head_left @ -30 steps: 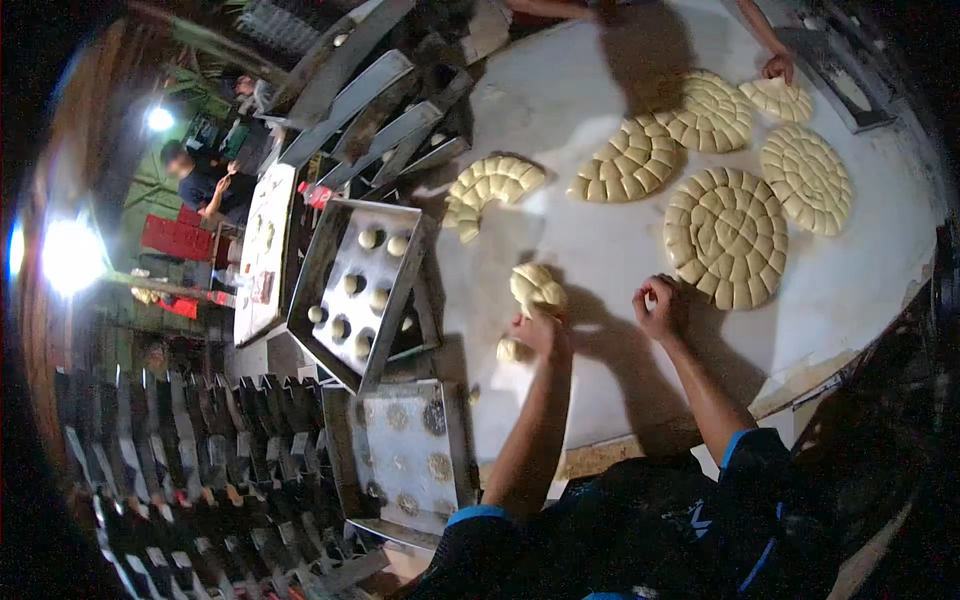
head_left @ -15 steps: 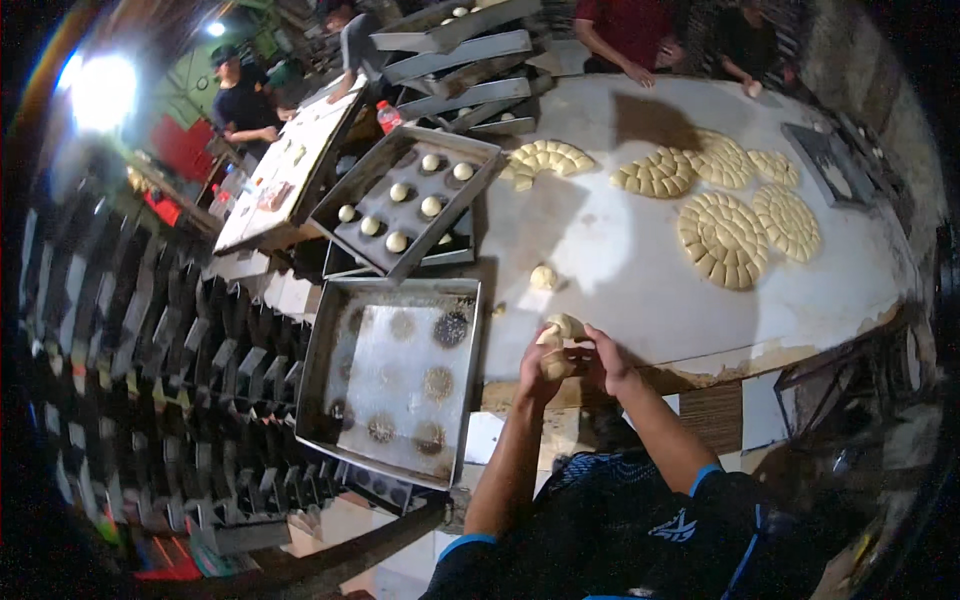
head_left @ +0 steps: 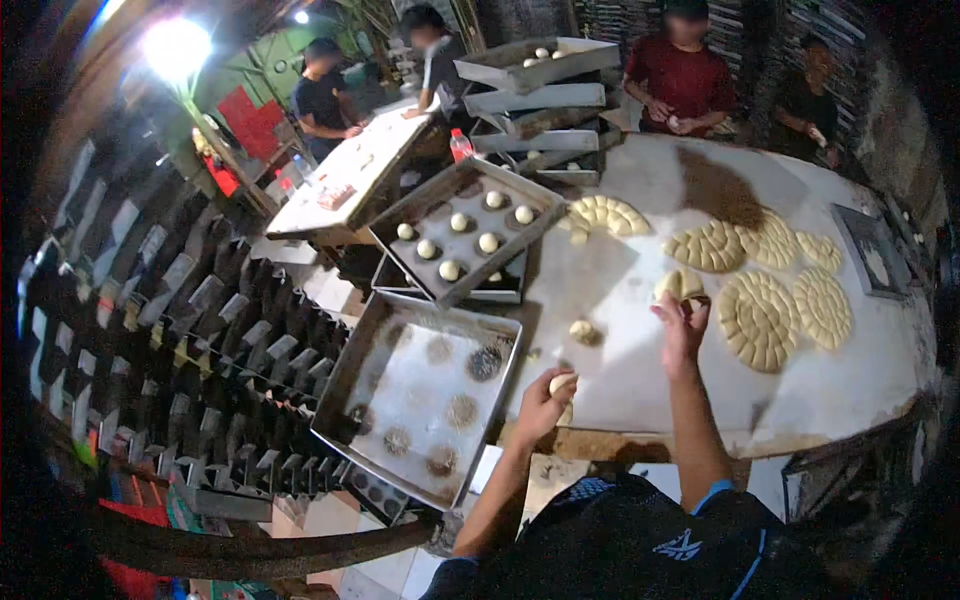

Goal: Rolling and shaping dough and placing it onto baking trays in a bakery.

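My left hand [head_left: 540,408] is closed round a small piece of pale dough [head_left: 563,384] at the table's near edge. Farther out over the table, my right hand [head_left: 683,325] grips a larger lump of dough [head_left: 680,284] that shows a seam or fold. On the tabletop between my hands and a little beyond, a single round dough ball [head_left: 583,331] lies by itself. To the right of my right hand is a big flat round of dough [head_left: 758,322] cut into many pieces, with a second cut round [head_left: 822,308] beside it.
Left of the table sits a metal tray [head_left: 415,395] with dark round marks; above it, another tray [head_left: 455,222] holds several dough balls. More trays [head_left: 540,66] are stacked behind. Cut dough [head_left: 705,246] lies farther back. Two people stand across the table, others at a lit side table [head_left: 350,170].
My hands, together before, have moved apart, each with dough. The right one reached forward and right; the left stays near the table edge. The whole view has shifted.
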A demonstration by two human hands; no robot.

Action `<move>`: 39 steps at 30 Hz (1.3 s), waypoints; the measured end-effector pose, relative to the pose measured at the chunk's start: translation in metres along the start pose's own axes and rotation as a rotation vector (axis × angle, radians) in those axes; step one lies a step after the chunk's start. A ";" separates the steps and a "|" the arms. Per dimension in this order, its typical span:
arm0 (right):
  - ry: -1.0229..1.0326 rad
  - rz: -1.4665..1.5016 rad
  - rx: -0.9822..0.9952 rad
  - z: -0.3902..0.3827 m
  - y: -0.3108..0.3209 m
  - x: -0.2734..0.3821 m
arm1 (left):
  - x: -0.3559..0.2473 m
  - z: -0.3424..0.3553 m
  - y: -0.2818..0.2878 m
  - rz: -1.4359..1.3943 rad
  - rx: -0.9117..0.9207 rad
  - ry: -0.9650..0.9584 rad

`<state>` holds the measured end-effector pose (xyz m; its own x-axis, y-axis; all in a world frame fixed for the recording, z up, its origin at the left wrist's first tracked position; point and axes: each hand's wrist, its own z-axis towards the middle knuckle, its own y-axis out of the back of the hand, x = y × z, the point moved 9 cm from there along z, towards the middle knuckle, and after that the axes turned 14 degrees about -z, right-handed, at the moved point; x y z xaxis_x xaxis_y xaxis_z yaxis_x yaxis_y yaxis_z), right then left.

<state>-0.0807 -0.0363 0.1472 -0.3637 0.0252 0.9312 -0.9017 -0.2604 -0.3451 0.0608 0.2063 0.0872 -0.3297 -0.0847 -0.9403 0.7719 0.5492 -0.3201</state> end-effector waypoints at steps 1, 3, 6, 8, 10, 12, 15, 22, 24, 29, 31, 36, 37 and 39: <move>0.028 0.020 0.020 0.014 0.001 0.006 | 0.002 -0.001 0.005 0.001 -0.005 -0.014; -0.035 0.082 0.061 0.043 0.019 -0.026 | 0.004 -0.002 0.006 0.009 -0.029 -0.088; -0.362 -0.486 -0.086 0.056 0.130 -0.205 | -0.018 -0.007 -0.013 0.068 -0.111 -0.164; -0.289 -0.758 -0.088 0.024 0.127 -0.253 | -0.022 -0.014 0.004 0.115 -0.225 -0.379; -0.755 -0.092 0.637 -0.079 0.031 -0.235 | -0.028 -0.022 0.000 -0.053 -0.255 -0.377; -0.805 0.188 0.833 -0.150 -0.046 -0.144 | -0.017 -0.019 0.008 -0.085 -0.281 -0.440; -0.465 0.164 0.683 -0.149 -0.093 -0.069 | -0.051 -0.024 -0.016 -0.053 -0.173 -0.596; -0.172 -0.021 0.397 -0.129 -0.072 -0.008 | -0.109 -0.042 -0.023 0.237 -0.170 -0.577; -0.138 -0.123 0.263 -0.117 -0.031 -0.016 | -0.101 -0.044 -0.023 0.107 -0.173 -0.550; -0.053 -0.267 -0.142 -0.063 0.120 -0.001 | -0.030 -0.030 0.024 -0.318 -0.334 -0.416; -0.062 -0.465 -0.252 -0.051 0.170 -0.003 | -0.008 -0.026 0.009 -0.083 -0.351 -0.257; 0.082 -1.101 0.470 -0.067 0.217 -0.075 | 0.071 -0.003 -0.040 0.819 0.167 -0.365; 0.066 -1.101 0.470 -0.063 0.224 -0.066 | 0.091 0.003 -0.032 1.070 0.287 -0.431; 0.767 -1.519 0.731 -0.086 0.176 -0.016 | 0.107 0.034 0.002 1.139 0.265 -0.287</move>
<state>-0.2539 0.0002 0.0612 0.3611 0.9320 0.0316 -0.3223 0.0930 0.9420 0.0454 0.1701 -0.0178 0.7210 0.1378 -0.6791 0.6398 0.2438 0.7288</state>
